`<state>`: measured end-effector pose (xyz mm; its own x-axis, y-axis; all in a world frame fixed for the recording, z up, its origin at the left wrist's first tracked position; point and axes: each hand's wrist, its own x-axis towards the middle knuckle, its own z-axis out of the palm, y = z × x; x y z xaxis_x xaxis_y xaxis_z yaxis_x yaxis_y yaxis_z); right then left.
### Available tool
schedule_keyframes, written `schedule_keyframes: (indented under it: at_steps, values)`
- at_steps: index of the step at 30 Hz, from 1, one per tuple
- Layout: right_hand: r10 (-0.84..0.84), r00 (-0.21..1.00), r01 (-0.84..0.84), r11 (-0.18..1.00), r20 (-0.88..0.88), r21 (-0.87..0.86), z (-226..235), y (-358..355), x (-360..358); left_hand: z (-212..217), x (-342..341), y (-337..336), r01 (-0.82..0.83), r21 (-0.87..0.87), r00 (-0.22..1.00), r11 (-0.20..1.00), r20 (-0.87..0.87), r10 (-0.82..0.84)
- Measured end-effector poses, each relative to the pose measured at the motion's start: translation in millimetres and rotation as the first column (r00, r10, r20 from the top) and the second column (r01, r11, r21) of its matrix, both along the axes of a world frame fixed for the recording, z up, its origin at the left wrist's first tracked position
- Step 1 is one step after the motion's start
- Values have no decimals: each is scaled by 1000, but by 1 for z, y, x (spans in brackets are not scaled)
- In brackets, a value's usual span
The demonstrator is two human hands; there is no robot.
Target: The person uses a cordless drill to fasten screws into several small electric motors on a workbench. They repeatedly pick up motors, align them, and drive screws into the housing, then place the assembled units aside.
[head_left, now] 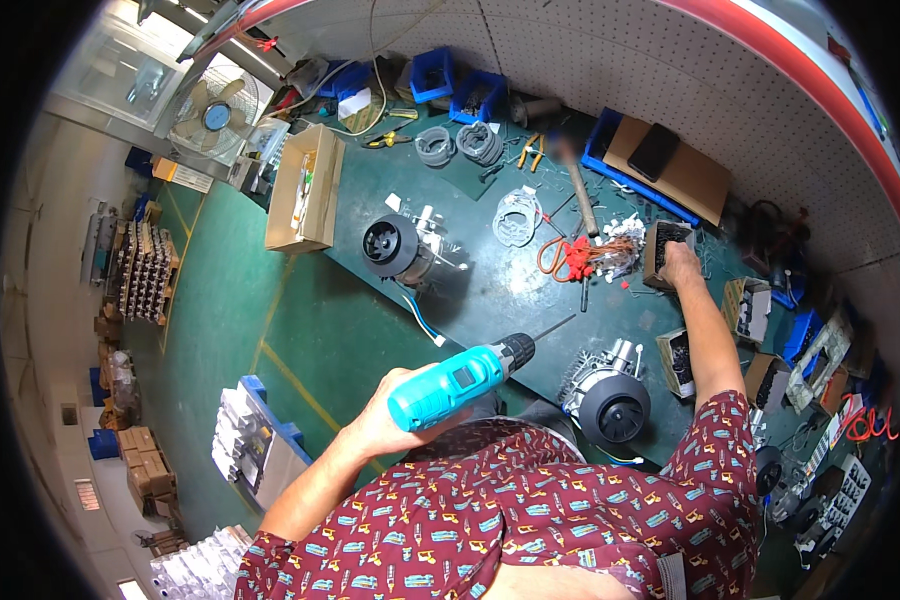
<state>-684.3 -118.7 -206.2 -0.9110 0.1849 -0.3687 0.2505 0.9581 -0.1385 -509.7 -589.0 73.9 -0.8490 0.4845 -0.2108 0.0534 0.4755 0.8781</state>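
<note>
My left hand is wrapped round a teal cordless drill, whose long thin bit points right over the bench edge. At the right, my right hand dips into a small cardboard box of small dark parts. Its fingers are bunched together, and what they hold is hidden. Near me on the bench sits a metal motor unit with a round black fan wheel. A similar motor unit stands farther left, its wires hanging over the edge. Scissors with orange handles lie beside a pile of red and clear small pieces.
The green bench also carries grey rings, a hammer, pliers and blue bins along the back. A long cardboard box stands at its left end. More small boxes line the right side.
</note>
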Motion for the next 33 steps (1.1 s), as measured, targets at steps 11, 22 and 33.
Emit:
schedule_keyframes:
  at_steps: [11, 22, 33]
  values:
    - [-515, 834, 127, -171, 198, -977, 32, 17, 13, 1, -17, -30, 129, -54, 984, 990, -118, -134]
    - [-535, 775, 96, -427, 337, -899, 207, -135, 45, -23, -55, -140, 182, 171, 897, 968, -432, -92]
    - [-539, 770, 6, -528, 341, -849, 179, -323, 108, -42, -82, -268, 145, 263, 985, 954, -127, -114]
